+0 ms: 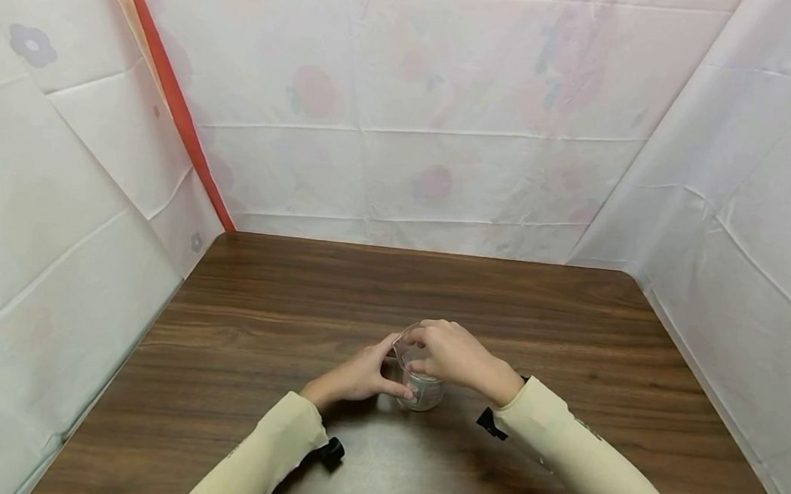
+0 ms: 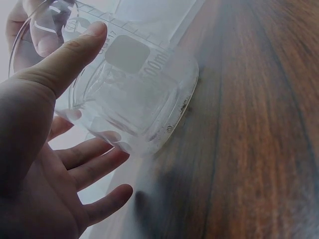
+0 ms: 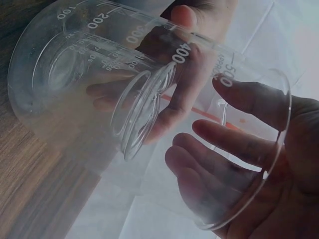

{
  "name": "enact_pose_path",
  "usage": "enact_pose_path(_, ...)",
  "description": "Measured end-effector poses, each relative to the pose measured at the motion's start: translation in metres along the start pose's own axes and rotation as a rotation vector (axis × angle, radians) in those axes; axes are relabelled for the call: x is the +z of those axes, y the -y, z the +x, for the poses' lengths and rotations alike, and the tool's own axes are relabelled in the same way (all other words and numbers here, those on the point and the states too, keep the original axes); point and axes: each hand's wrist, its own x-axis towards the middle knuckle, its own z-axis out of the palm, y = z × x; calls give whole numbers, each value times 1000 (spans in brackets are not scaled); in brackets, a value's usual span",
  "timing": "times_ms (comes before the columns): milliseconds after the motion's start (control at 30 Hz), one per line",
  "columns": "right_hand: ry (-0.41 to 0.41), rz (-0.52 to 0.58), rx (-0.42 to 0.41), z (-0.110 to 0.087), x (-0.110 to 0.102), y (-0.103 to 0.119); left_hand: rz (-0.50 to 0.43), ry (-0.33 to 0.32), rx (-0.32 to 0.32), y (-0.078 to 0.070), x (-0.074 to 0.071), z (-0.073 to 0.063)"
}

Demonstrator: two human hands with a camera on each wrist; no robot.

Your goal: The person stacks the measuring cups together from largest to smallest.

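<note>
A large clear glass beaker (image 1: pixel 425 394) with printed volume marks stands on the table. Smaller glass beakers (image 3: pixel 133 133) sit nested inside it, rims well below its mouth; I cannot tell how many. My left hand (image 1: pixel 360 373) holds the large beaker from the left, its thumb (image 2: pixel 82 52) against the glass and its fingers curved round the other side. From the right, my right hand (image 1: pixel 458 354) reaches over the rim, thumb and fingers down inside the mouth. In the right wrist view those fingers (image 3: pixel 199 184) are apart, above the inner rims, with nothing between them.
The dark wood-grain table (image 1: pixel 284 293) spreads round the hands. Pale printed cloth (image 1: pixel 400 164) hangs behind it and along both sides. A red strip (image 1: pixel 174 90) runs down the back left corner.
</note>
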Motion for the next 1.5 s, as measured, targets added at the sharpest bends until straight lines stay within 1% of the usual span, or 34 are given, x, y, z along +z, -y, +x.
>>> enact_pose_path(267, -28, 24, -50, 0, -2, -3, -19, 10, -2, 1, 0, 0)
enact_pose_path(767, -64, 43, -94, -2, -4, -7, -20, 2, 17, 1, 1, 0)
enact_pose_path(1033, -105, 67, -121, -3, -4, -10, -26, 4, 19, 2, 1, 1)
enact_pose_path(1267, -196, 77, -129, -6, -3, -12, -21, 1, 34, 3, 1, 1)
enact_pose_path(1500, -293, 66, -174, -7, -7, -16, -9, -8, 41, 3, 1, 1)
